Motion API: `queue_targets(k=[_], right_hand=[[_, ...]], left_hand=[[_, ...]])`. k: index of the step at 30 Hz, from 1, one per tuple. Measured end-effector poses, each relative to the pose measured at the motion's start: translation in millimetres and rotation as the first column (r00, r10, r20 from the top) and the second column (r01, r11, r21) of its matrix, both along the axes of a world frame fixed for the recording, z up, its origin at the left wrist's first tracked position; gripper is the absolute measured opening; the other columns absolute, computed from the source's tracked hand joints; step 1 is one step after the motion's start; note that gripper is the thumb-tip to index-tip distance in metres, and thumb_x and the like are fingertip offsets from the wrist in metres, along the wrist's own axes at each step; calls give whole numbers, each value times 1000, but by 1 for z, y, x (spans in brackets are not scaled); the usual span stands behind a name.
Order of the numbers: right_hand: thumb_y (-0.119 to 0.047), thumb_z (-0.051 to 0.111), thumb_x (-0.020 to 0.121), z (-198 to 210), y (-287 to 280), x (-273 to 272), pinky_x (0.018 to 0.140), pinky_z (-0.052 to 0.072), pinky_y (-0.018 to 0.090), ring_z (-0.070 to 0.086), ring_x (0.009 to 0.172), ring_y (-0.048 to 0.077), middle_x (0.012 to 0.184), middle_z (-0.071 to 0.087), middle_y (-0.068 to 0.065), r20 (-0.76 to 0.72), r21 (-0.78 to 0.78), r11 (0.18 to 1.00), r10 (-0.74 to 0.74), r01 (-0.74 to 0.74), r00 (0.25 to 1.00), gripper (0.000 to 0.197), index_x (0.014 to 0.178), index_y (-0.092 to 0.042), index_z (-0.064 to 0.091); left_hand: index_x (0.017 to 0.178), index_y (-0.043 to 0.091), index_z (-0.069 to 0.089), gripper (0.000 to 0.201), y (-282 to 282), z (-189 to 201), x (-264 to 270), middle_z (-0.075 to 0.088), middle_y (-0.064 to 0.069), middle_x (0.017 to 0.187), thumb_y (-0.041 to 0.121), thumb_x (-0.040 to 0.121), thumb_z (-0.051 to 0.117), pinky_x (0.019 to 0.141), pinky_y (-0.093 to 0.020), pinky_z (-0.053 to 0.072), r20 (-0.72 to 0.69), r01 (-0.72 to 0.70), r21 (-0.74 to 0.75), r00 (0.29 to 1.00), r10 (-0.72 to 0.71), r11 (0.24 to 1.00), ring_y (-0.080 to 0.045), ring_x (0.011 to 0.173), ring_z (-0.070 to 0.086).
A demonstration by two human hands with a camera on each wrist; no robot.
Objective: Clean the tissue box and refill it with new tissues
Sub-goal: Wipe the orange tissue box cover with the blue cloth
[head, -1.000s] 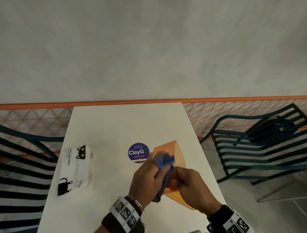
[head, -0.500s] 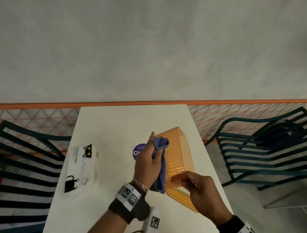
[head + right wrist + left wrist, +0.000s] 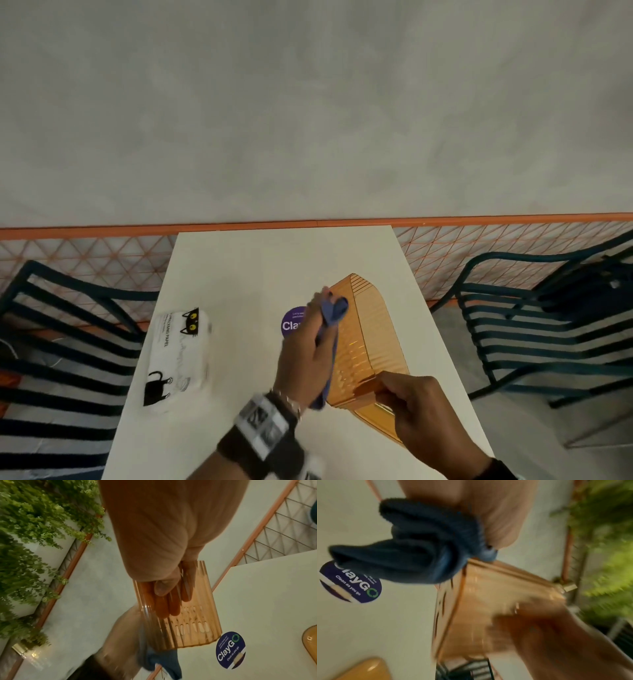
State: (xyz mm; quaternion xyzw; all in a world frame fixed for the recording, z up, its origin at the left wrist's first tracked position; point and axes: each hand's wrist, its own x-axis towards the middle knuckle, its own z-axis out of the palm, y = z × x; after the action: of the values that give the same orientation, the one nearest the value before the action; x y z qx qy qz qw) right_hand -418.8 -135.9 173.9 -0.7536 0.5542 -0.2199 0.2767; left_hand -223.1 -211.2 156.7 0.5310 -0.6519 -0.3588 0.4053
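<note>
The orange ribbed tissue box (image 3: 371, 342) is held tilted over the white table (image 3: 253, 267), empty and see-through. My right hand (image 3: 399, 389) grips its near end, fingers inside (image 3: 171, 605) and thumb (image 3: 163, 588) outside. My left hand (image 3: 308, 346) holds a bunched blue cloth (image 3: 334, 310) and presses it on the box's left wall near the far end; the cloth (image 3: 419, 547) meets the box rim (image 3: 488, 601) in the left wrist view. A white tissue pack with black cats (image 3: 180, 356) lies at the table's left.
A round purple ClayGo sticker (image 3: 291, 322) sits mid-table beside my left hand. A separate orange plastic piece (image 3: 310, 642) lies on the table near me. Dark slatted chairs stand left (image 3: 68, 342) and right (image 3: 548, 325). An orange mesh railing (image 3: 479, 246) runs behind the table.
My left hand has slid the cloth along the box from its near end to its far end. The right hand has shifted back to the near end, and the box now shows its long side.
</note>
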Motion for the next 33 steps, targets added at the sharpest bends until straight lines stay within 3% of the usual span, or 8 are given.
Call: queue_targets(k=[3, 7, 16, 20, 23, 26, 29, 33], right_hand=[[-12, 56, 93, 0, -1, 1, 68, 57, 23, 70, 81, 3, 93, 74, -22, -27, 4, 1000, 11, -11, 1000, 27, 100, -31, 74], [-13, 53, 96, 2, -1, 1, 68, 57, 27, 70, 86, 4, 97, 73, -22, -63, 7, 999, 38, -38, 997, 27, 102, -30, 72], [-11, 66, 88, 5, 1, 15, 68, 49, 9, 69, 82, 3, 94, 74, -17, -184, 21, 995, 105, -102, 977, 25, 100, -31, 74], [-14, 101, 40, 8, -2, 21, 67, 53, 10, 73, 70, 2, 86, 76, -22, -349, -18, 987, 142, -158, 926, 60, 90, -38, 78], [-11, 93, 65, 25, -6, 31, 90, 51, 21, 69, 109, 7, 126, 68, -21, -400, 54, 968, 246, -246, 883, 72, 125, -39, 67], [-20, 70, 93, 47, -10, 39, 96, 39, 11, 52, 127, 5, 147, 45, -26, -179, 327, 928, 245, -178, 953, 74, 150, -44, 29], [-41, 75, 88, 57, -22, 44, 97, 54, 23, 63, 114, 3, 127, 64, -20, 311, 415, 904, -36, -102, 950, 63, 140, -41, 40], [-67, 50, 90, 59, -40, 39, 82, 56, 24, 68, 102, 9, 111, 71, -12, 308, 460, 871, -339, 173, 889, 45, 132, -51, 45]], left_hand=[[149, 33, 44, 54, 27, 3, -9, 60, 7, 143, 11, 101, 56, 74, -6, 53, -6, 192, -131, 981, -194, 973, -1, 125, 57], [150, 42, 38, 47, -27, 8, -3, 66, 19, 85, 33, 105, 49, 52, -10, 45, -2, 12, 50, 1000, -11, 999, 1, 65, 63], [123, 27, 61, 44, 5, -45, 20, 76, -3, 108, 61, 98, 47, 90, -55, 59, -374, -50, 751, 790, 486, 658, -27, 100, 73], [129, 27, 60, 68, 26, -64, 24, 76, -2, 117, 76, 81, 58, 100, -56, 54, -465, 83, 782, 737, 490, 618, -30, 111, 70], [139, 22, 54, 75, 29, -68, 33, 69, -10, 130, 71, 82, 57, 110, -59, 44, -535, 169, 765, 703, 468, 621, -35, 120, 65], [137, 12, 54, 65, 33, -63, 27, 70, -12, 127, 55, 90, 64, 111, -58, 43, -571, 193, 715, 717, 401, 672, -33, 120, 65], [130, 9, 58, 44, 35, -55, 8, 72, -17, 121, 37, 97, 64, 108, -60, 45, -594, 220, 710, 697, 401, 669, -38, 115, 67], [125, 10, 57, 31, 34, -44, -6, 76, -12, 107, 22, 97, 64, 96, -51, 55, -617, 218, 643, 716, 327, 734, -30, 103, 72]])
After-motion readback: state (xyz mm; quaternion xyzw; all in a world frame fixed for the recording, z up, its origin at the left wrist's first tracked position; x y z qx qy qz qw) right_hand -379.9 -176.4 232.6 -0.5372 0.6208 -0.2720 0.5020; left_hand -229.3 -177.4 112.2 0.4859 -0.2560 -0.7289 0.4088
